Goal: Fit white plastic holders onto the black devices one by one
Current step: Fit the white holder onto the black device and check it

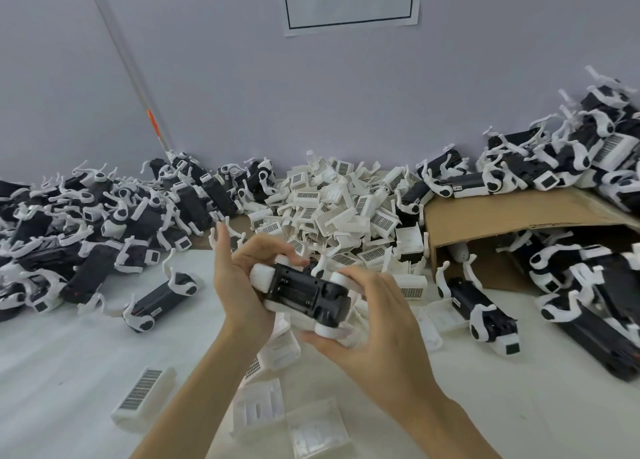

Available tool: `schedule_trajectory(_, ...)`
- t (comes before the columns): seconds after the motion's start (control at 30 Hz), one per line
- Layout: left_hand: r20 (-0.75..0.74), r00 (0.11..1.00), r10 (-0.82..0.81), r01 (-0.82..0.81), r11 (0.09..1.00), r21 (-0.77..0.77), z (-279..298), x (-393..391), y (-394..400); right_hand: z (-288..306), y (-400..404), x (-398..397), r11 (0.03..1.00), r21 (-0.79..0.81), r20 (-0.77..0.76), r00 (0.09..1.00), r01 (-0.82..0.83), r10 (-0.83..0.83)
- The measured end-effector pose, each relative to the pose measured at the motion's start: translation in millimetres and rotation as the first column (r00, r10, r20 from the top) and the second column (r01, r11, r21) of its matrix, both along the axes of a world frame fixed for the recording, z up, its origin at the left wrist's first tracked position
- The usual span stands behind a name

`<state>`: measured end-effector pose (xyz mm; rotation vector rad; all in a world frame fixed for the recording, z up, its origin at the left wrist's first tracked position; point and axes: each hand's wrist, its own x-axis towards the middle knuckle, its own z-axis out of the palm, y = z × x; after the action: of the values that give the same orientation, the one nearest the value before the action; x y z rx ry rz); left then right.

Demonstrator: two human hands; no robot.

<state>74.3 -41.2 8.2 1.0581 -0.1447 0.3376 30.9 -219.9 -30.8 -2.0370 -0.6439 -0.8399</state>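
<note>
Plain pale lavender-grey wall (242,77) fills the upper half. White paper sign (351,2) with a dark green frame and large green characters, cut off by the top edge, at 12 o'clock. Thin pale rod (128,60) with an orange band leans against the wall at 10 o'clock. White tabletop (69,365) below. Brown cardboard box (491,219), lying open, at 3 o'clock. Even, soft light, faint shadows.
</note>
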Motion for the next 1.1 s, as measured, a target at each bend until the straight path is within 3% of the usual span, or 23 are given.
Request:
schedule_trajectory(0.07, 0.025, 0.999, 0.026, -0.03, 0.983, 0.184, -6, 1, -7, 4, -5, 0, 0.991, 0.122, -0.132, 0.991, 0.047, -0.03)
schedule_trajectory(0.13, 0.137, 0.987, 0.088, -0.142, 0.874, 0.464, -12, -1, -18, 7, -13, 2, 0.956, 0.269, -0.255, 0.966, 0.116, -0.045)
schedule_trajectory(0.2, 0.124, 0.985, 0.12, -0.17, 0.805, 0.568, -17, -4, -30, 8, -22, 7, 0.923, 0.346, -0.359, 0.933, 0.165, -0.033)
schedule_trajectory(0.33, 0.05, 0.979, 0.199, -0.189, 0.781, 0.595, -17, -3, -38, 7, -29, 12, 0.918, 0.359, -0.491, 0.87, 0.165, 0.036)
schedule_trajectory(0.43, 0.015, 0.981, 0.195, -0.171, 0.819, 0.547, -14, 0, -33, 7, -24, 12, 0.929, 0.344, -0.534, 0.842, 0.135, 0.075)
schedule_trajectory(0.57, -0.215, 0.967, 0.139, -0.009, 0.857, 0.515, -14, 4, -28, 4, -24, 12, 0.947, 0.267, -0.56, 0.828, 0.179, 0.001)
schedule_trajectory(0.67, -0.298, 0.947, 0.12, 0.05, 0.86, 0.507, -13, 1, -30, 0, -26, 12, 0.947, 0.29, -0.565, 0.823, 0.135, 0.056)
schedule_trajectory(0.8, -0.379, 0.91, 0.169, -0.081, 0.968, 0.238, -5, 4, -19, 0, -28, 16, 0.867, 0.498, -0.531, 0.794, 0.011, 0.295)
schedule_trajectory(0.87, -0.38, 0.907, 0.182, -0.15, 0.982, 0.113, -3, 7, -11, -1, -31, 19, 0.922, 0.383, -0.526, 0.809, -0.05, 0.263)
schedule_trajectory(0.93, -0.367, 0.909, 0.199, -0.189, 0.98, 0.062, -2, 9, -5, -4, -33, 18, 0.982, 0.118, -0.573, 0.798, -0.146, 0.187)
schedule_trajectory(1.0, -0.331, 0.912, 0.242, -0.223, 0.97, 0.096, -3, 11, 0, -6, -36, 17, 0.961, -0.134, -0.619, 0.778, -0.244, 0.111)
schedule_trajectory(1.1, -0.211, 0.91, 0.357, -0.313, 0.925, 0.214, -6, 14, 6, -6, -37, 18, 0.926, -0.234, -0.641, 0.763, -0.298, 0.083)
